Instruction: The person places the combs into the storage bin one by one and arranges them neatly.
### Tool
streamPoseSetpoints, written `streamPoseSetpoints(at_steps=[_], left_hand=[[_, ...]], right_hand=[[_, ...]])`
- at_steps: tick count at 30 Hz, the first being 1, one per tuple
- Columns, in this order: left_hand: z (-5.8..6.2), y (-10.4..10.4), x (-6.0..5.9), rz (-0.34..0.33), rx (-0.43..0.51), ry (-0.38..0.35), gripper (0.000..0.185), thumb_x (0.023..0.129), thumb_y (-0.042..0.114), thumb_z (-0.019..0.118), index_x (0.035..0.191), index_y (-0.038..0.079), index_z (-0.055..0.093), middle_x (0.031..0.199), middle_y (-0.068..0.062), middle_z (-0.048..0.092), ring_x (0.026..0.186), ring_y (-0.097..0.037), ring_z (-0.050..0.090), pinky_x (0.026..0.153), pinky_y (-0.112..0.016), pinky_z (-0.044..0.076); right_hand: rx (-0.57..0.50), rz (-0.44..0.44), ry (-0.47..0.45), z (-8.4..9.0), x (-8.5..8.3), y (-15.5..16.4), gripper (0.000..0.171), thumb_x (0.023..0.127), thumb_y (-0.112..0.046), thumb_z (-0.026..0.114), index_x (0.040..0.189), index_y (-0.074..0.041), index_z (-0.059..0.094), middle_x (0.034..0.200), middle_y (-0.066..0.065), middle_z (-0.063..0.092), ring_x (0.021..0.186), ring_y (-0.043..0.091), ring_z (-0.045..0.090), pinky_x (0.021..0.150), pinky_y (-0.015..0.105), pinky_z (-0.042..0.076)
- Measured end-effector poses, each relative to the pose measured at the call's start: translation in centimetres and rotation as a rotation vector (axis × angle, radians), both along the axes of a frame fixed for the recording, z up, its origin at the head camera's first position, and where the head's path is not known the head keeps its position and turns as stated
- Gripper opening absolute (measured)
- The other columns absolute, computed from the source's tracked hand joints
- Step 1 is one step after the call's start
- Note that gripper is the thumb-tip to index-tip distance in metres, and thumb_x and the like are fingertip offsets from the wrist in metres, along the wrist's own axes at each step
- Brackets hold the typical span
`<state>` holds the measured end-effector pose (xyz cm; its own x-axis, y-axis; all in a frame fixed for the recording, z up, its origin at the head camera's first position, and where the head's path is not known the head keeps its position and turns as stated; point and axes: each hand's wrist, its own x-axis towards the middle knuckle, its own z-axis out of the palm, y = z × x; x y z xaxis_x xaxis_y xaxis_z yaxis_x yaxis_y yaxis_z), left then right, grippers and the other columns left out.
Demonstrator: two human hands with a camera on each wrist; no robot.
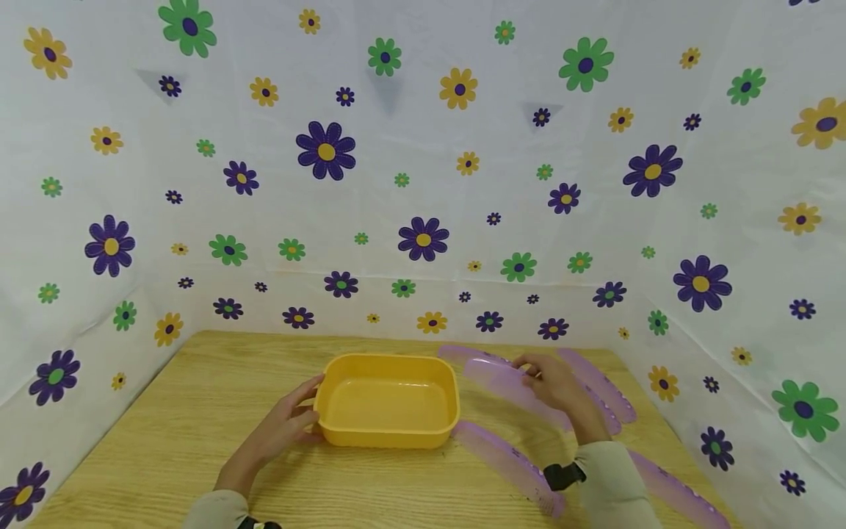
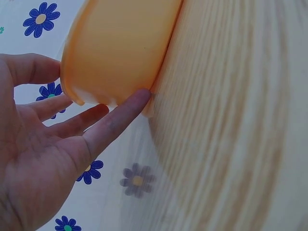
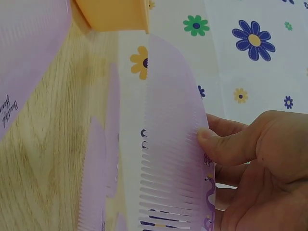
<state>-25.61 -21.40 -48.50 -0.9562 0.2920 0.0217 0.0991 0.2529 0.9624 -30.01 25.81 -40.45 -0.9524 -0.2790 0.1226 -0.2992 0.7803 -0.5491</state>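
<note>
Left hand (image 1: pixel 284 426), fingers straight, steadies the yellow tub (image 1: pixel 388 400); right hand (image 1: pixel 558 386) pinches a purple comb (image 1: pixel 509 386) just beside the tub. That light pinch could slip, and the comb clip the rim.

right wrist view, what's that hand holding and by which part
The right hand pinches a purple comb at its toothed edge, thumb on the teeth. The left hand holds nothing; its straight fingers touch the yellow tub.
</note>
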Motion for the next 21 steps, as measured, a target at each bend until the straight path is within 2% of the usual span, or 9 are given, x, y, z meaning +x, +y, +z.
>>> streamPoseSetpoints(at_steps=[6,12,21], left_hand=[[0.1,0.1,0.2,0.017,0.014,-0.015,0.073,0.098,0.007,0.054,0.164,0.007,0.023,0.160,-0.033,0.031,0.135,-0.050,0.053,0.085,-0.044,0.066],[0.0,0.0,0.1,0.023,0.005,-0.013,0.072,0.098,0.007,0.053,0.164,0.008,0.023,0.161,-0.033,0.030,0.137,-0.051,0.051,0.085,-0.043,0.066],[0.0,-0.1,-0.1,0.006,0.019,-0.004,0.072,0.099,0.005,0.052,0.164,0.005,0.021,0.160,-0.036,0.029,0.136,-0.053,0.050,0.085,-0.044,0.066]], right_hand=[[-0.013,0.002,0.001,0.1,-0.2,-0.8,0.025,0.097,0.006,0.060,0.118,-0.002,0.069,0.104,0.024,0.071,0.080,0.022,0.063,0.064,0.030,0.054],[-0.006,0.005,0.001,0.5,-0.6,-1.5,0.025,0.098,0.005,0.060,0.120,-0.003,0.069,0.104,0.023,0.071,0.080,0.022,0.064,0.063,0.031,0.054],[0.001,-0.006,-0.009,0.9,-0.8,-2.5,0.025,0.098,0.004,0.060,0.119,-0.005,0.070,0.108,0.023,0.071,0.088,0.026,0.066,0.070,0.035,0.058]])
